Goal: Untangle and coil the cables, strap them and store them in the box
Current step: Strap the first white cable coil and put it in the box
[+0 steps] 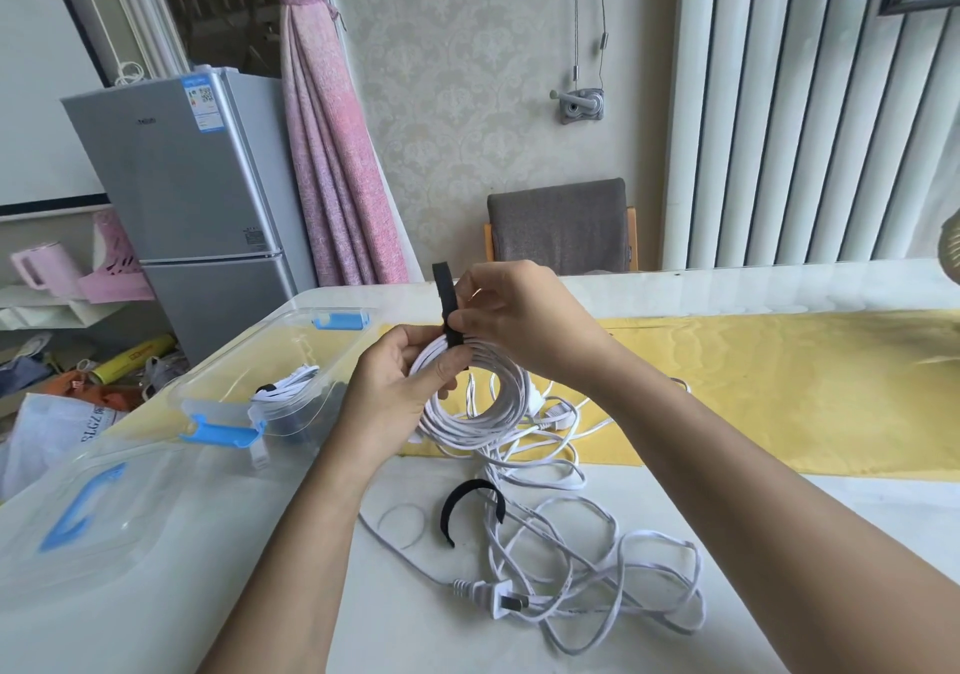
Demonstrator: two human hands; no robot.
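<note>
- Left hand (397, 379) grips white cable coil (467, 429).
- Right hand (519, 317) pinches black strap (445, 288), seemingly wrapped over the coil's top.
- Clear box (291, 340) sits left of left hand.

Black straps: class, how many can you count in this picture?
3. One strap wraps the coil held by the left hand and right hand; one lies curled on the table; one seems to bind the bundle in the clear box. Others may be hidden.

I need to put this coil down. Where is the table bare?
Bare: the yellow runner right of the right hand, and the white table strip behind it. Crowded: near centre, with loose cable, spare strap and plug; box and lid fill the left.
</note>
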